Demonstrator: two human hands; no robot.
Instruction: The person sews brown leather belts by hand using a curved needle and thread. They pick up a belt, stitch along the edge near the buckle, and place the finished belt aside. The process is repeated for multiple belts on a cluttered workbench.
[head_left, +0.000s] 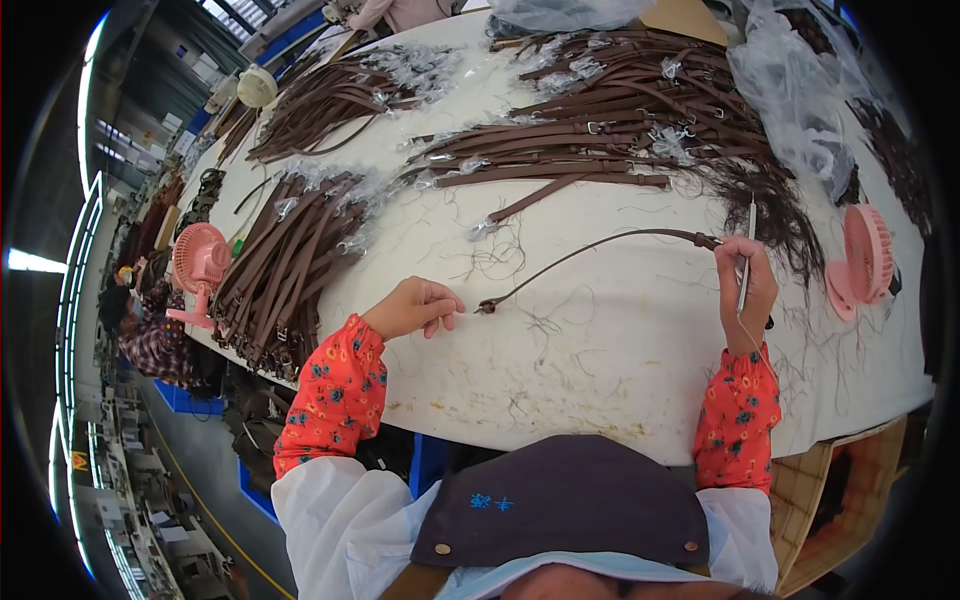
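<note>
My right hand (748, 285) is closed around a slim silver pen-like tool (743, 287) with a thin cord running down along my wrist. The same hand grips one end of a narrow brown strap (600, 240). This strap arches leftward over the white table, and its dark, thicker far end (487, 307) hangs just right of my left hand. My left hand (415, 306) is loosely closed, fingers curled, with a small gap between the fingertips and the strap's end. Whether a thread or other small thing is pinched there cannot be made out.
Brown straps with buckles and clear plastic wrapping lie in piles at the left (290, 245) and far side (600, 130). Two pink fans (200, 262) (868, 250) flank me. Dark loose threads (765, 205) and clear plastic bags (790, 95) lie at right; a wooden crate (845, 500) stands below.
</note>
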